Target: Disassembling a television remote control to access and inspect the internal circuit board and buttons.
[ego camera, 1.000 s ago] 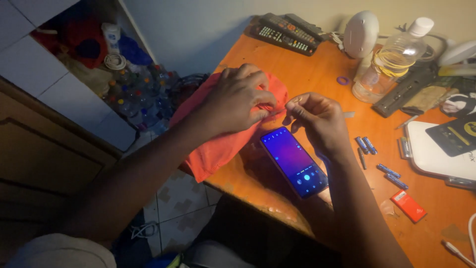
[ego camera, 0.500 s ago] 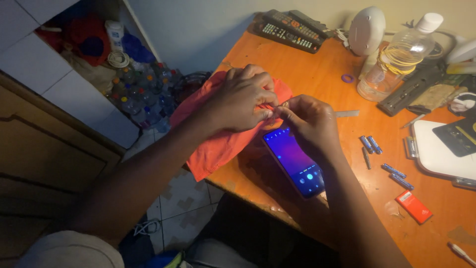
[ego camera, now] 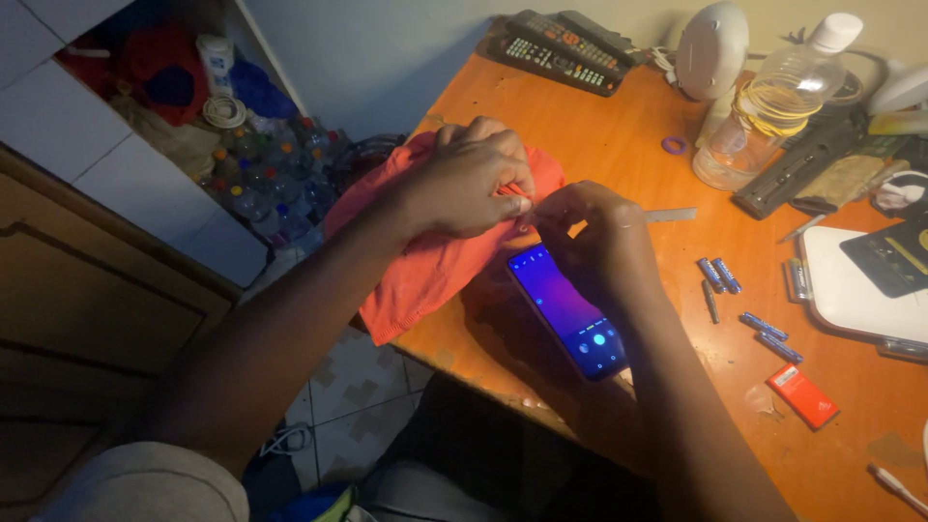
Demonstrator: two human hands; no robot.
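step: both hands work a spot on the orange cloth (ego camera: pixel 425 271) at the table's near-left edge; looks like fine pinching or stitching, exact tool too small to tell
left hand (ego camera: pixel 464 179): palm down on the cloth, fingers curled, pressing and pinching a fold at its right edge
right hand (ego camera: pixel 594 232): closed in a pinch, fingertips meeting the left hand's fingertips over the cloth edge; a thin reddish bit shows between them, cannot tell what
cloth place: under the left hand, draped over the table (ego camera: pixel 599 116) edge toward the floor
next move, judged: calls for a steady hold by the left hand while the right makes a small precise pull; the tight pinch must not slip
phone (ego camera: pixel 565 309): 1, screen lit purple, just below the right hand, partly under the wrist
batteries (ego camera: pixel 720 275): about 5 loose, right of the right hand
red box (ego camera: pixel 802 394): 1, small, right and nearer than the batteries
tray (ego camera: pixel 851 300): 1, white, far right
ring (ego camera: pixel 674 145): 1, purple, beyond the right hand
bottle (ego camera: pixel 773 101): 1, clear plastic, far side
remotes (ego camera: pixel 561 43): 2, far edge of the table
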